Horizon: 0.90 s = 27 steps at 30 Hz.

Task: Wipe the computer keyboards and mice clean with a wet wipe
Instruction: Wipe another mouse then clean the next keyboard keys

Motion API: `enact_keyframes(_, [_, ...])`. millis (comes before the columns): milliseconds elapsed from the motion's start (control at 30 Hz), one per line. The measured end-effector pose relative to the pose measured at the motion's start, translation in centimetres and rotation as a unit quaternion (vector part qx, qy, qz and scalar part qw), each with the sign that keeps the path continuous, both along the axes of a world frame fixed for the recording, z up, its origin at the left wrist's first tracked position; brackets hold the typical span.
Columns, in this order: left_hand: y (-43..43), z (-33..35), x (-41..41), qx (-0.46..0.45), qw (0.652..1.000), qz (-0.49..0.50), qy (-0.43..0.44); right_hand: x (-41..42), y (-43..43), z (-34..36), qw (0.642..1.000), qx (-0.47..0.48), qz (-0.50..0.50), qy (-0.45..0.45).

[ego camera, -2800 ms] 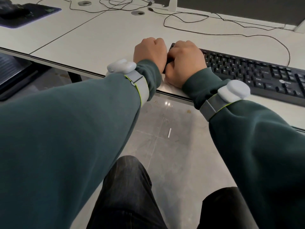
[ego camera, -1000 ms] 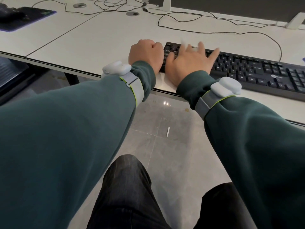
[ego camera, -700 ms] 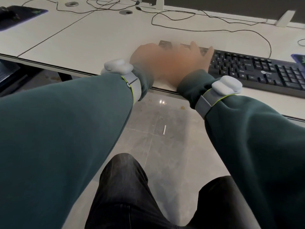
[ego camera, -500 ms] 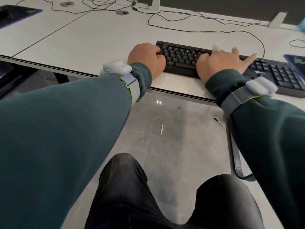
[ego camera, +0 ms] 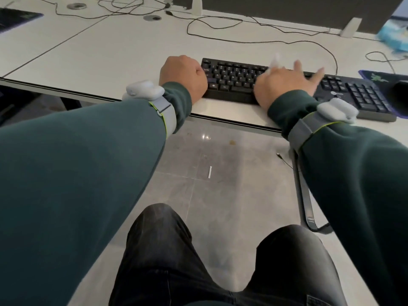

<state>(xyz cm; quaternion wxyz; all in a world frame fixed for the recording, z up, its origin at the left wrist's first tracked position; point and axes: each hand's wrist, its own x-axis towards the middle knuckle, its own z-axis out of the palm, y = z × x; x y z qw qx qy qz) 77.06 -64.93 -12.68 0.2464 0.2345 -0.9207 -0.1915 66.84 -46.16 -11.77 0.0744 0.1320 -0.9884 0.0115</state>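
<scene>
A black keyboard (ego camera: 238, 79) lies along the white desk's front edge. My left hand (ego camera: 183, 76) sits at the keyboard's left end with its fingers curled round that end. My right hand (ego camera: 284, 85) lies flat on the middle of the keys with its fingers spread and blurred. A bit of white wet wipe (ego camera: 274, 61) sticks out from under those fingers. At the far right a dark mouse (ego camera: 398, 93) rests on a black mouse pad (ego camera: 375, 77) with a green logo.
The white desk (ego camera: 110, 54) carries loose black cables (ego camera: 220, 25) behind the keyboard. A light blue wipe pack (ego camera: 395, 37) lies at the back right and a monitor foot (ego camera: 196, 5) at the back. A second dark pad (ego camera: 15, 18) sits far left. My knees and a grey tiled floor are below.
My right hand opened from a fist and slid right along the keys from the left end to the middle. My left hand stayed at the left end. The view turned right.
</scene>
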Motion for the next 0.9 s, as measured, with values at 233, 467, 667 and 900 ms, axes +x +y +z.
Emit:
enact_keyframes(233, [0.3, 0.2, 0.3, 0.008, 1.000, 0.012, -0.001, 3.8, -5.1, 0.5, 0.988, -0.031, 0.151, -0.014])
enact_keyframes(467, [-0.3, 0.2, 0.5, 0.061, 0.998, 0.000, 0.027, 3.7, -7.6, 0.7, 0.968, -0.082, 0.233, -0.034])
enact_keyframes(667, [-0.1, -0.5, -0.3, -0.016, 0.996, -0.078, -0.043, -0.4, -6.7, 2.6, 0.989, -0.071, 0.129, 0.017])
enact_keyframes(900, [0.2, -0.1, -0.7, -0.023, 0.994, -0.067, -0.086, 1.0, -9.3, 2.3, 0.982, -0.046, 0.183, 0.019])
